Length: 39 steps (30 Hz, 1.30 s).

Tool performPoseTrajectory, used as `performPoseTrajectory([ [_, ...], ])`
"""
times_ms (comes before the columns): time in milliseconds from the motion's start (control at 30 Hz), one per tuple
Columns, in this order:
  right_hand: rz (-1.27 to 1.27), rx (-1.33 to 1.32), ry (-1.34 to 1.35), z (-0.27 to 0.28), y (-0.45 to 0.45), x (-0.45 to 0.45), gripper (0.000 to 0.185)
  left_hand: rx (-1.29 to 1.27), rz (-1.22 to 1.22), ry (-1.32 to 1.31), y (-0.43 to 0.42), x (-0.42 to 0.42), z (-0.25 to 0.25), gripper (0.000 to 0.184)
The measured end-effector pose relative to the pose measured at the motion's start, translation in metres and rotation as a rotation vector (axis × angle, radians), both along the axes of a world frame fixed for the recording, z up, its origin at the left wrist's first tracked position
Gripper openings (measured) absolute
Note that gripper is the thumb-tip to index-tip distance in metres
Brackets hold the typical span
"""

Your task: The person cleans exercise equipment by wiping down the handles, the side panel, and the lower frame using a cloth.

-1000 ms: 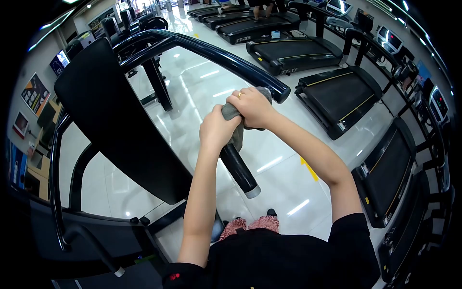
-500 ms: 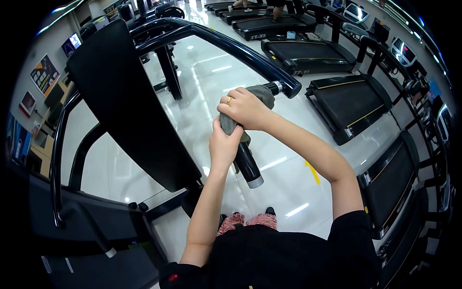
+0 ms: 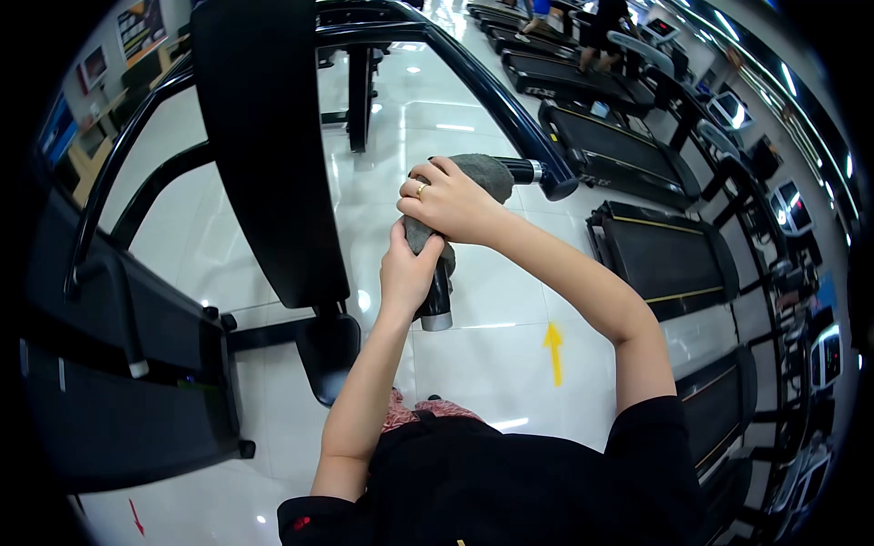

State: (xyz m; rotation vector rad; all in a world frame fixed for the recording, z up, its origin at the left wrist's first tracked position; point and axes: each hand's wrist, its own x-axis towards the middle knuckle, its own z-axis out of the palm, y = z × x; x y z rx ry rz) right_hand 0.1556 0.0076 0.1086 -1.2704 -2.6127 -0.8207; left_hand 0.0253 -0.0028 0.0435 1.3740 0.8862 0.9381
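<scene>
A grey cloth (image 3: 485, 176) is wrapped around the bent black handle (image 3: 438, 296) of an exercise machine. My right hand (image 3: 449, 202), with a ring on one finger, lies over the cloth at the handle's bend, its fingers curled round it. Just below, my left hand (image 3: 407, 275) grips the cloth from the near side, thumb pressed on top. The handle's silver-capped end sticks out beneath my left hand. Its other end joins the machine's black frame arm (image 3: 496, 96) through a silver collar. Part of the cloth is hidden under my fingers.
Left of my hands stands the machine's tall black backrest (image 3: 259, 155), above a small black seat (image 3: 328, 355). A treadmill (image 3: 665, 259) and several others line the right side. A person (image 3: 605, 27) is on a far treadmill. A yellow arrow (image 3: 553, 350) marks the tiled floor.
The view has turned, so the machine now appears more upright and the treadmills sit lower. Both hands still hold the cloth around the handle, with little change in grip.
</scene>
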Motion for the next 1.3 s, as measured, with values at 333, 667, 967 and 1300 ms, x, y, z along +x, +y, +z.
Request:
performPoseTrajectory([
  [333, 0.17, 0.0, -0.047, -0.007, -0.016, -0.006, 0.016, 0.145, 0.252, 0.294, -0.042, -0.009, 0.009, 0.056],
  [667, 0.335, -0.09, 0.06, -0.023, -0.04, -0.009, 0.015, 0.269, 0.415, 0.481, -0.084, -0.011, -0.002, 0.054],
  [967, 0.45, -0.129, 0.196, -0.048, -0.064, -0.013, 0.016, 0.341, 0.471, 0.453, -0.119, -0.019, -0.026, 0.047],
  [1300, 0.519, -0.117, 0.338, -0.079, -0.09, -0.027, 0.007, 0.071, 0.365, 0.351, -0.157, -0.025, -0.037, 0.032],
])
